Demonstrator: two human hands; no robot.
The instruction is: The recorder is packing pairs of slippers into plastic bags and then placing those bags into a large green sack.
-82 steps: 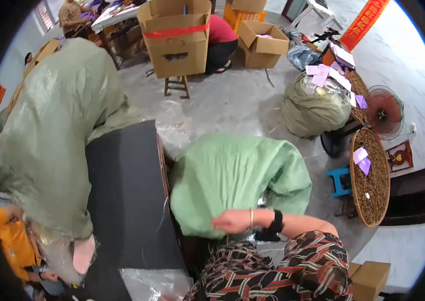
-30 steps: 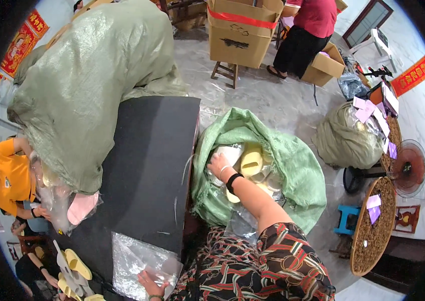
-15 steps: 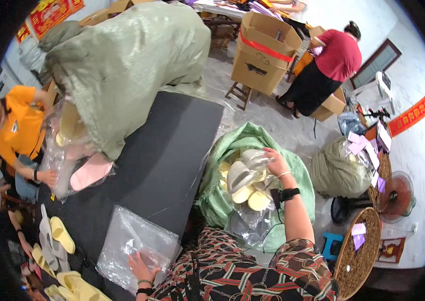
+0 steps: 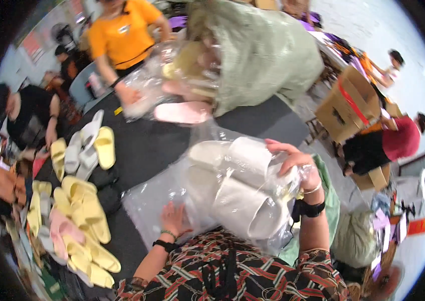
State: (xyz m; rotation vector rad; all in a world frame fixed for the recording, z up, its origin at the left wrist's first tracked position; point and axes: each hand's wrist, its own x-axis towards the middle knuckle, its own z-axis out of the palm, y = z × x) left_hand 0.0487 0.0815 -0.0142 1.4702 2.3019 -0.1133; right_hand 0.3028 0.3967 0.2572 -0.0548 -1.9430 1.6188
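A pair of off-white slide slippers (image 4: 242, 200) in a clear plastic bag hangs over the near edge of the black table (image 4: 145, 150). My right hand (image 4: 300, 168) is closed on the bag's right end, by the open toes of the slippers. My left hand (image 4: 175, 219) lies with its fingers spread on a flat stack of clear plastic bags (image 4: 145, 205). The bagged slippers cover the stack's right side. Behind my right forearm part of a green woven sack (image 4: 331, 193) shows; its contents are hidden.
Loose yellow slippers (image 4: 89, 205), pink slippers (image 4: 64, 228) and grey slippers (image 4: 84, 145) cover the table's left side. Across it, a person in orange (image 4: 127, 32) handles a clear bag near a pink slipper (image 4: 182, 112) and a large grey-green sack (image 4: 267, 55). A cardboard box (image 4: 340, 115) stands far right.
My right hand has lifted the bagged off-white slippers out of the green sack and carried them left, over the table. My left hand stays on the plastic bags. The view has turned left.
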